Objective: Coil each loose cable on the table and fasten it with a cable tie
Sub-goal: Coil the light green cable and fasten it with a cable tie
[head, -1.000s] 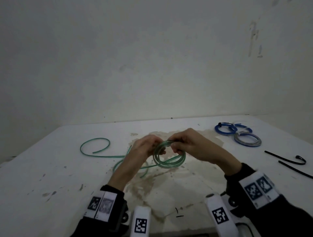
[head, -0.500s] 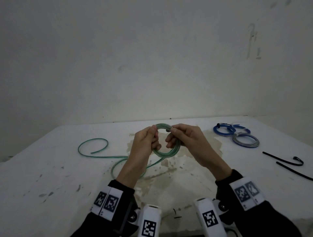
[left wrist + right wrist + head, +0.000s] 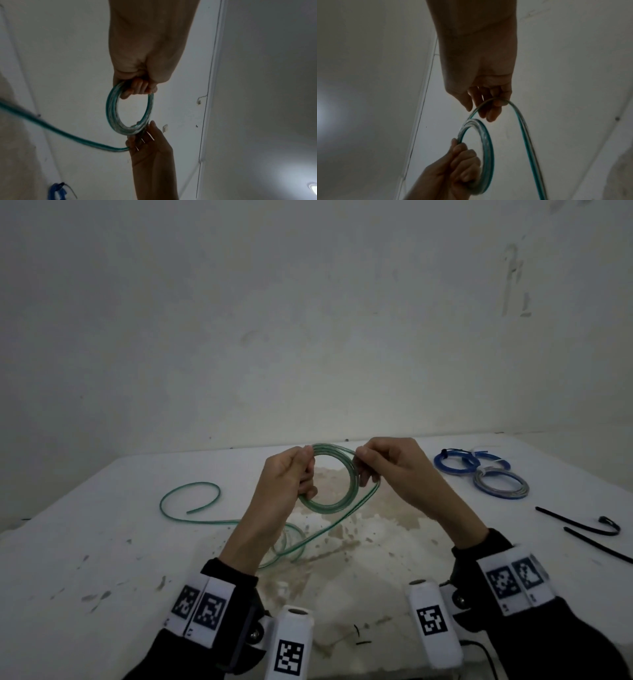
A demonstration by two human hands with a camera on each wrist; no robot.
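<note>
Fingers, left: the left hand (image 3: 291, 474) has its fingers (image 3: 137, 86) curled tight around one side of the green cable coil (image 3: 329, 477), thumb on top, gripping the stacked turns.
Fingers, right: the right hand (image 3: 394, 470) pinches a single strand at the coil's opposite side; its fingers (image 3: 489, 108) are narrowly bent, the strand running over them (the wrist view shows it arching away from the fingertips).
Coil position: held upright above the table (image 3: 102, 559), between the two hands, its opening facing the person.
Key relation: the free strand leaves the right hand's pinch, drops down and toward the person's left, then trails across the table as the loose tail (image 3: 191, 501), well apart from the coil. The right hand is the nearer one to that feed.
Step judged: another turn looks due to be laid onto the coil; much cable is left uncoiled.
Outward: cable ties (image 3: 582, 529), black, lie at the right; finished blue coil (image 3: 452, 463) and grey coil (image 3: 500, 486) sit beyond them.
</note>
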